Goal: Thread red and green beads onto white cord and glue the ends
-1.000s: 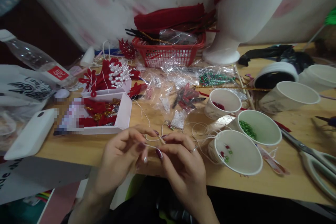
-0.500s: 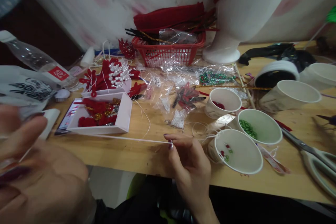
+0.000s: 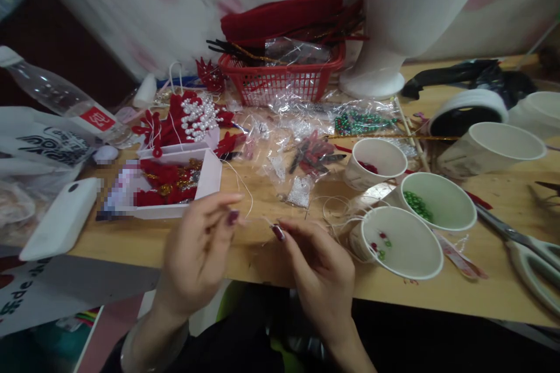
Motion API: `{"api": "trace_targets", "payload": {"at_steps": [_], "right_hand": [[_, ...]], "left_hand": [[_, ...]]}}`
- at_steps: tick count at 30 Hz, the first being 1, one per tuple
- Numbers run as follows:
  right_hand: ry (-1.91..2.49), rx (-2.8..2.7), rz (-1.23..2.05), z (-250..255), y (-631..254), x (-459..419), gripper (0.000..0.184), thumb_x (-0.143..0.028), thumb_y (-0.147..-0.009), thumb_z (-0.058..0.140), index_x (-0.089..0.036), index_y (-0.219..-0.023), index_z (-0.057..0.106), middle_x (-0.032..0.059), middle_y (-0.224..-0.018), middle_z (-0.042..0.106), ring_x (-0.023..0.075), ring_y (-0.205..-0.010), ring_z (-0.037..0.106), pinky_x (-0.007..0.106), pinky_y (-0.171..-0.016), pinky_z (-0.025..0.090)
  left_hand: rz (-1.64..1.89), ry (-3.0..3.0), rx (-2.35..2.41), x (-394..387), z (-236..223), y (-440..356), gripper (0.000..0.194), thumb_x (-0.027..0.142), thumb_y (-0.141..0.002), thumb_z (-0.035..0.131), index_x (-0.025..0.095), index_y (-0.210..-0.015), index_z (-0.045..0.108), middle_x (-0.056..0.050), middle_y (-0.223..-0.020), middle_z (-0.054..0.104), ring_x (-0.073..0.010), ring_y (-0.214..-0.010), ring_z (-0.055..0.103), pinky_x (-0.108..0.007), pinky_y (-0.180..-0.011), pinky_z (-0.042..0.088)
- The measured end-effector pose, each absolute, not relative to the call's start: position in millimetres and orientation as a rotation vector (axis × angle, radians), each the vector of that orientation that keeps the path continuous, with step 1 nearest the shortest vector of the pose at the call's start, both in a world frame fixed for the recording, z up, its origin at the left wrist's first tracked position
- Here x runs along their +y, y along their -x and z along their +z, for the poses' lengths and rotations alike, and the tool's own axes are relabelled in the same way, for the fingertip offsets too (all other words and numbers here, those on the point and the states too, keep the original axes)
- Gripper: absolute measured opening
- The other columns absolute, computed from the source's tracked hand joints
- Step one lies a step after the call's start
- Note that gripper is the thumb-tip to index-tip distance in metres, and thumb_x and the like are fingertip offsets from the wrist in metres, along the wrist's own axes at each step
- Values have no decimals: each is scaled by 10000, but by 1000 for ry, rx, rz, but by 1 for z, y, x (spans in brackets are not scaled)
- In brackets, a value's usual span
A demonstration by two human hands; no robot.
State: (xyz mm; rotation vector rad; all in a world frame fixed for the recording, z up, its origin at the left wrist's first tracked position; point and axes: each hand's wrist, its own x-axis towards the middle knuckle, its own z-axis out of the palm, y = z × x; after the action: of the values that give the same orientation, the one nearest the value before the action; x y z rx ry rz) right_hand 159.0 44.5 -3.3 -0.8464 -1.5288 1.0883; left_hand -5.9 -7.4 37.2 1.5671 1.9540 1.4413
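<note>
While my right hand [image 3: 322,265] pinches bit of pale thread [image 3: 268,221], I can't tell if blurry left hand [image 3: 195,253] holds any.

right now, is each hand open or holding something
Left hand: blurred, open or closed cannot be told.
Right hand: closed, apparently pinching thread.

At my ten o'clock, a bottle [image 3: 52,91] wears a red label [image 3: 97,119] with one white Chinese character, apparently 纯. Near nine, I can read "de" in black on a grey panel [image 3: 87,277]; the white bag's [image 3: 48,148] black print defeats me.
</note>
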Motion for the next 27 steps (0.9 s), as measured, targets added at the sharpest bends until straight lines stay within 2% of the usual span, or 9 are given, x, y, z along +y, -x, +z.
{"api": "trace_targets", "payload": {"at_steps": [1, 3, 5, 8, 12, 18, 21, 27], "right_hand": [[831, -1524, 1102, -3, -159, 45, 180, -131, -907, 655, -267, -1016, 701, -38, -915, 745, 111, -837, 688, 256, -761, 549], [803, -1515, 1131, -4, -159, 45, 213, -124, -910, 652, -277, -1051, 698, -38, -953, 750, 115, -863, 696, 265, -787, 558], [790, -1514, 1150, -4, -159, 44, 249, -117, -910, 650, -294, -1081, 692, -43, -986, 751, 117, -894, 698, 268, -815, 560], [796, -1502, 1157, -4, -160, 44, 273, -116, -904, 658, -316, -1087, 690, -58, -987, 752, 109, -894, 695, 252, -812, 559], [813, -1482, 1160, -5, -159, 44, 272, -112, -891, 670, -315, -1072, 692, -63, -966, 752, 102, -871, 695, 236, -797, 561], [760, -1546, 1217, -2, -160, 46, 246, -109, -906, 637, -272, -1083, 690, -31, -992, 758, 111, -885, 708, 242, -810, 569], [739, -1599, 1223, 2, -161, 48, 234, -111, -909, 618, -245, -1087, 691, -10, -986, 764, 123, -882, 709, 258, -812, 569], [739, -1598, 1225, 3, -160, 48, 254, -99, -900, 603, -245, -1091, 685, 0, -997, 755, 141, -883, 709, 283, -812, 567]], "left_hand": [[1302, -1620, 1926, -2, 40, -2, 228, 255, -1003, 486, 297, -1200, 594, 46, -798, 638, -70, -645, 603, -184, -627, 492], [1072, -1699, 1831, 7, 45, -13, 255, 272, -1027, 416, 283, -1201, 603, 16, -917, 685, -98, -773, 640, -219, -714, 494], [927, -1728, 1716, 12, 47, -16, 267, 313, -1035, 381, 244, -1094, 632, -10, -978, 690, -136, -885, 641, -256, -775, 481], [852, -1677, 1689, 13, 45, -11, 336, 352, -1033, 367, 200, -826, 583, -1, -806, 628, -141, -775, 590, -264, -695, 436], [932, -1415, 1659, 10, 40, -9, 387, 406, -1004, 429, 190, -686, 469, 31, -652, 479, -114, -625, 455, -239, -578, 359], [1194, -667, 1214, 13, 32, -15, 440, 508, -861, 649, 171, -637, 476, 76, -573, 337, -50, -470, 235, -152, -397, 241], [1264, -548, 1169, 15, 32, -15, 455, 486, -820, 707, 159, -601, 479, 89, -528, 318, -24, -430, 182, -123, -366, 214], [1276, -432, 1106, 18, 33, -16, 442, 470, -810, 714, 167, -608, 464, 109, -505, 252, -14, -398, 147, -105, -330, 213]]}}
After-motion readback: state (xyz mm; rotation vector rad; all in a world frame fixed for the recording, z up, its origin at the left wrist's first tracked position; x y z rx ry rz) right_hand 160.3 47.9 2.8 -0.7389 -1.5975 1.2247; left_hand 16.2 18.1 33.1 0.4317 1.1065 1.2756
